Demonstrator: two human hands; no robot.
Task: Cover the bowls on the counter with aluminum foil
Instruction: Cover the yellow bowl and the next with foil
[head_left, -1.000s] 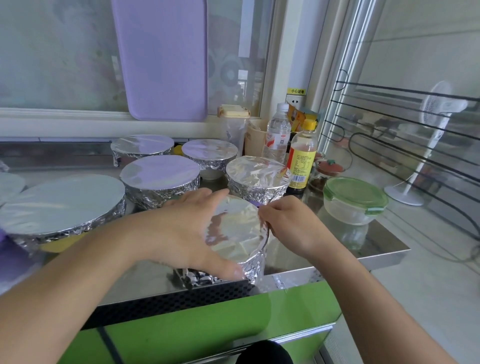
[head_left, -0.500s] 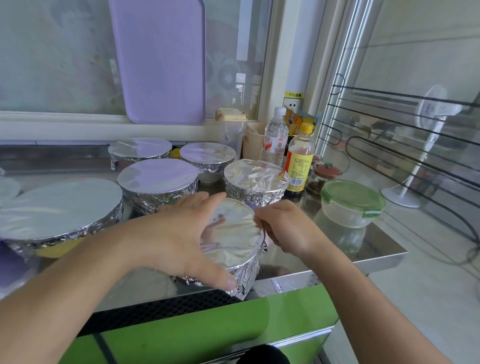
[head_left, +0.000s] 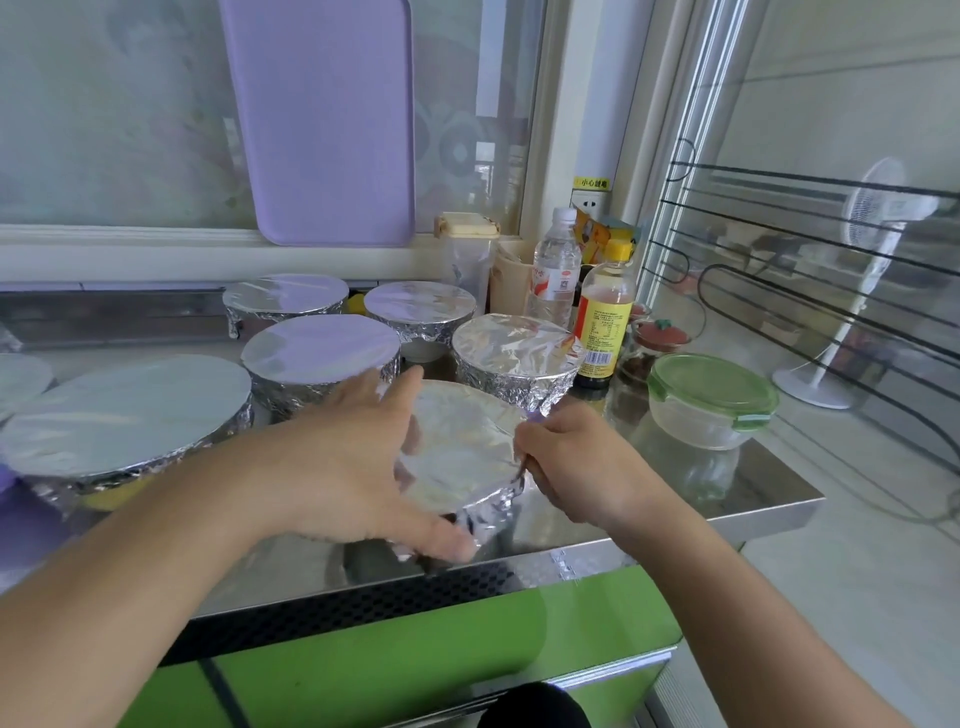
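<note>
Both hands work the nearest foil-covered bowl (head_left: 462, 457) at the counter (head_left: 753, 499) front edge, left hand (head_left: 353, 462) spread around its side, right hand (head_left: 576, 462) pinching crinkled foil at the rim, while five round bowls behind (possibly six) already wear smooth, shiny tops.

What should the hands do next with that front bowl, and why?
Probably press the foil down along the near rim. The left hand steadies the front bowl while the right hand pinches foil at its right edge, and the foil at the front still hangs crumpled and loose.
</note>
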